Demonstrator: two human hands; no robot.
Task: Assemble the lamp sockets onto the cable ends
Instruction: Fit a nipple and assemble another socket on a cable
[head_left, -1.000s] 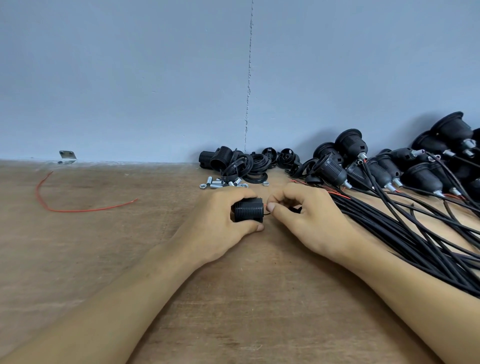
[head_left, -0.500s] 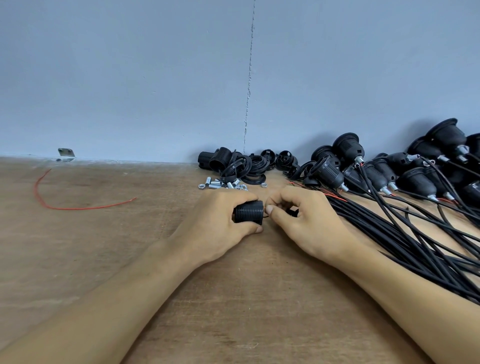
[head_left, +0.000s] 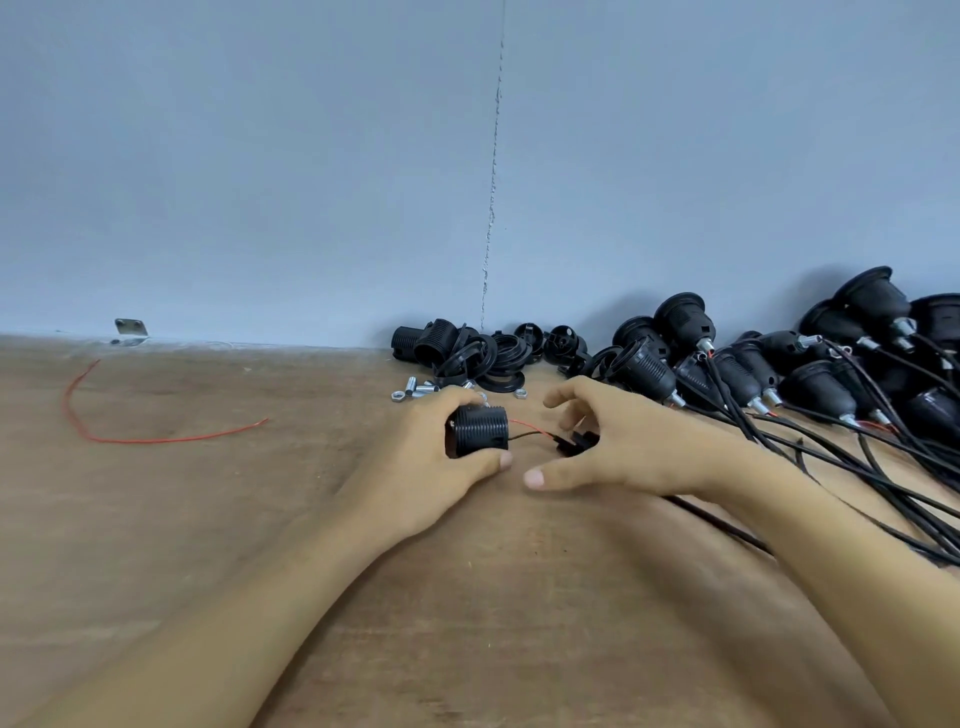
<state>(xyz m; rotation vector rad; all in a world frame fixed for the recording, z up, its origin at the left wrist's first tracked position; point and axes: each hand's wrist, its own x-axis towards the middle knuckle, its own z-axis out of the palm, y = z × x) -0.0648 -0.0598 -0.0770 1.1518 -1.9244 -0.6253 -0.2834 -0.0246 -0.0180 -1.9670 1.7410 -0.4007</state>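
My left hand (head_left: 441, 467) grips a black ribbed lamp socket body (head_left: 478, 437) lying on its side on the wooden table (head_left: 260, 545). A thin red wire and a black wire (head_left: 530, 432) run from the socket's right end to a small black cap piece (head_left: 575, 442). My right hand (head_left: 639, 447) is over that cap, middle fingers curled onto it, thumb and index finger spread apart. The cable behind the cap is hidden by my right hand.
Loose black socket parts and rings (head_left: 467, 353) lie against the wall, with small metal nuts and tubes (head_left: 415, 388) in front. Several wired sockets (head_left: 737, 364) and a bundle of black cables (head_left: 883, 488) fill the right. A loose red wire (head_left: 130, 440) lies left.
My right hand has pulled right, away from the socket body, and opened its thumb and index finger. A gap with the red and black wires now shows between socket and cap.
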